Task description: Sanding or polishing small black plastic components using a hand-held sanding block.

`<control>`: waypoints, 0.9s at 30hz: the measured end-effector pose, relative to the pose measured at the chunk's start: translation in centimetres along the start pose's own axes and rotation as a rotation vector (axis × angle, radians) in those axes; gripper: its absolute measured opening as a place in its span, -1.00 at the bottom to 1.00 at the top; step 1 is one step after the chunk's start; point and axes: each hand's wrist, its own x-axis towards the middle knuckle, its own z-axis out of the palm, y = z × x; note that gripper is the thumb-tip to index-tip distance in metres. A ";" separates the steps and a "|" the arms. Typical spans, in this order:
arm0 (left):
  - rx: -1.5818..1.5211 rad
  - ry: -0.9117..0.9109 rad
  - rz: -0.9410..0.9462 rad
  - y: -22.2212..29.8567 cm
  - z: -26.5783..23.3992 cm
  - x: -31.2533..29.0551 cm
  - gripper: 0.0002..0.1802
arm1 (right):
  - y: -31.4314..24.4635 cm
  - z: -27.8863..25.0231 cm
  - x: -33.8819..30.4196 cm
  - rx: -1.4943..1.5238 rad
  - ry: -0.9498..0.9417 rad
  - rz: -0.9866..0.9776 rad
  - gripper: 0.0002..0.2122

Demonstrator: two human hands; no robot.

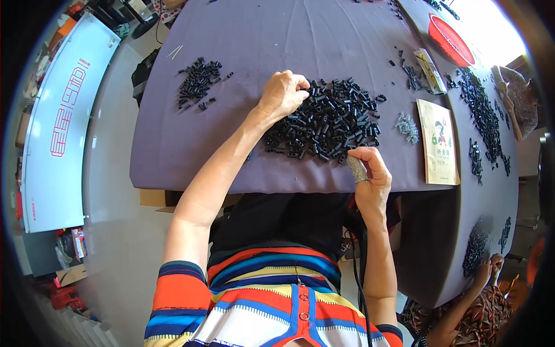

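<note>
A large heap of small black tubular plastic parts (pixel 329 118) lies on the purple-grey cloth in front of me. At the heap's upper left edge is my left hand (pixel 283 94), its fingers curled in and the fingertips partly hidden. My right hand (pixel 373 173) is at the lower right edge of the heap, thumb and forefinger drawn together. A grey wrapping (pixel 357 169) covers its thumb. Whatever lies between the fingers of either hand is too small or too hidden to make out. To the heap's right sits a little pile of small silvery-grey pieces (pixel 407 127).
A smaller black pile (pixel 199 81) lies left on the cloth-covered table (pixel 173 144). At right are a booklet (pixel 438 141), a narrow box (pixel 430 72), a red basket (pixel 451 40) and more black parts (pixel 483 113). Another person's hands (pixel 490 267) work at the lower right.
</note>
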 end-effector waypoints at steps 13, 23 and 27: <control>-0.630 0.119 0.010 6.8 -1.8 -9.7 -0.82 | -2.4 0.6 -0.5 0.155 -0.038 -0.008 -0.66; -1.077 0.049 -0.218 8.6 -0.9 -13.7 -0.78 | -4.2 1.6 -0.9 0.038 -0.056 -0.161 -0.70; -1.401 0.060 -0.403 8.5 -0.5 -14.3 -0.83 | -4.4 1.9 -1.2 -0.031 -0.081 -0.206 -0.71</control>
